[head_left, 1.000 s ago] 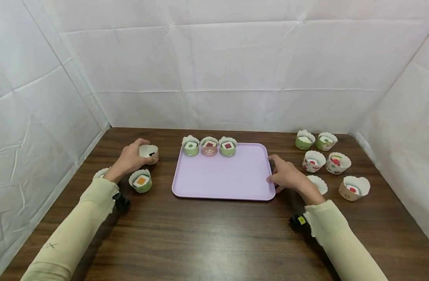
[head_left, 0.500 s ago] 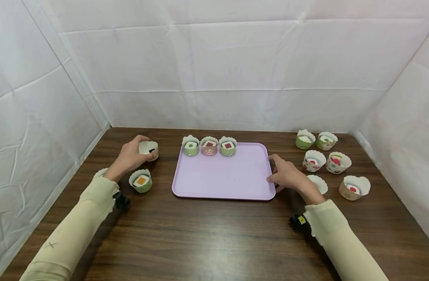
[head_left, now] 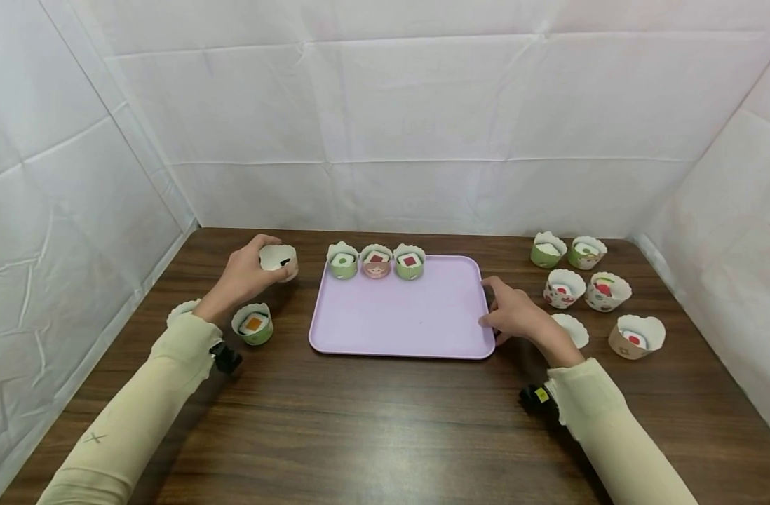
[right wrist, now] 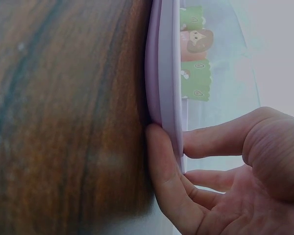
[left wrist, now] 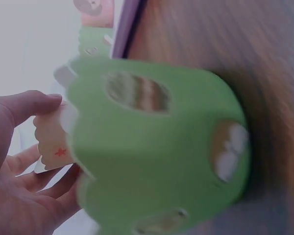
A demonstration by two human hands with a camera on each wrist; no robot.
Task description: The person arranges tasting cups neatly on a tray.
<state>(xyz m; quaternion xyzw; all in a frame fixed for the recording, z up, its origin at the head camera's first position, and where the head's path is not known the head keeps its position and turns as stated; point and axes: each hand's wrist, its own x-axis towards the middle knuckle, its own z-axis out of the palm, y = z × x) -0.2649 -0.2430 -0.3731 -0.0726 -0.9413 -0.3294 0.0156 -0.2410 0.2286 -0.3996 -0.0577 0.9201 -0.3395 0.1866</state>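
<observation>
Clearly, the hands (head_left: pixel 247 273) (head_left: pixel 515 315) grip the tray (head_left: pixel 397 312) and a cup (head_left: pixel 273 257) whose star (left wrist: pixel 61 152) only the left wrist view shows.

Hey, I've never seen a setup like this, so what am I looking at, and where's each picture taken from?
There's no machine here, just a person's two bare hands. The wide picture comes from a camera worn on the head; the two sideways-looking ones come from cameras on the wrists. On the brown table lies a lilac tray with three paper cups along its far edge. Six more cups stand to the right. The left hand holds a pale paper cup; the right hand grips the tray's right edge. The big green cup in the left wrist picture isn't held, just close to that camera.
</observation>
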